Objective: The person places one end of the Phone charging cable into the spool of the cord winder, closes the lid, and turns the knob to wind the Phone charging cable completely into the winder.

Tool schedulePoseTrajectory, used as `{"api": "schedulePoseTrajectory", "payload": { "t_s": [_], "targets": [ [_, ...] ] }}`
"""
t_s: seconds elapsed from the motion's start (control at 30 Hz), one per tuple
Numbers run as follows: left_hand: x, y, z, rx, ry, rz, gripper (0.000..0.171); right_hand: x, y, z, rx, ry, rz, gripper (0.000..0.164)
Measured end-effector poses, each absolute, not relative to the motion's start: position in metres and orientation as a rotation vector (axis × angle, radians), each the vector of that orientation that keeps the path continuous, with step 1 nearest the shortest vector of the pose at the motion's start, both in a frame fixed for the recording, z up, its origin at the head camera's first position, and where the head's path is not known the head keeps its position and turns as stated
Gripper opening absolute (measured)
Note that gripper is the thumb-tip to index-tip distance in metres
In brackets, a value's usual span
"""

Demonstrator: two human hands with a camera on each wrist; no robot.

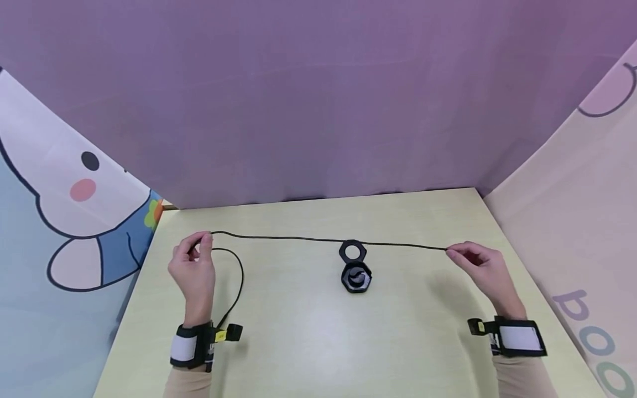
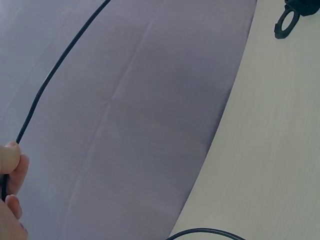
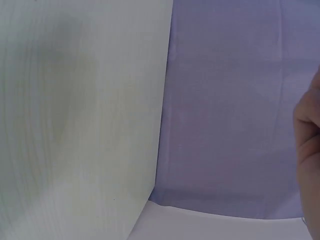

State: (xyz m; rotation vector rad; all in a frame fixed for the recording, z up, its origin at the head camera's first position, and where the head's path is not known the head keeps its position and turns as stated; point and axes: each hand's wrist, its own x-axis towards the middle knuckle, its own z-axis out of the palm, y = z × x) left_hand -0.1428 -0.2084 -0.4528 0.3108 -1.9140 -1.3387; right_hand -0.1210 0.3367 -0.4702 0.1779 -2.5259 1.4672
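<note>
A thin black cord [image 1: 298,238] stretches nearly straight between the two hands above the table. My left hand [image 1: 194,271] pinches it between thumb and fingers, and its loose part curves down toward the left wrist strap. In the left wrist view, the cord [image 2: 59,62] rises from the fingertips [image 2: 9,157]. My right hand [image 1: 480,271] pinches the cord at its right end; in the right wrist view only part of the hand [image 3: 309,145] shows, without the cord. Between the hands are a black hexagonal case [image 1: 356,277] and a hexagonal ring [image 1: 343,252], seemingly its raised lid.
The pale wooden table [image 1: 298,342] meets a purple cloth backdrop [image 1: 318,110] at its far edge. Printed cloth panels stand at the left [image 1: 64,221] and right [image 1: 587,221]. Both wrists wear straps [image 1: 520,338] with small cameras.
</note>
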Motion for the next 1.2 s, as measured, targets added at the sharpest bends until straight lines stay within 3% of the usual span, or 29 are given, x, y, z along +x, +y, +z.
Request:
{"api": "schedulePoseTrajectory", "payload": {
  "t_s": [0.3,0.73,1.2],
  "targets": [
    [-0.145,-0.210,-0.465,0.298,-1.996,-1.339,0.029,-0.130,0.325,-0.477,0.237,-2.336,1.419,0.008],
    [-0.144,-0.203,-0.492,0.109,-2.196,-1.166,0.013,-0.128,0.308,-0.477,0.209,-2.310,1.435,0.010],
    [-0.137,-0.192,-0.513,0.000,-2.734,-0.947,0.012,-0.123,0.277,-0.461,0.355,-2.289,1.442,0.011]
  ]
}}
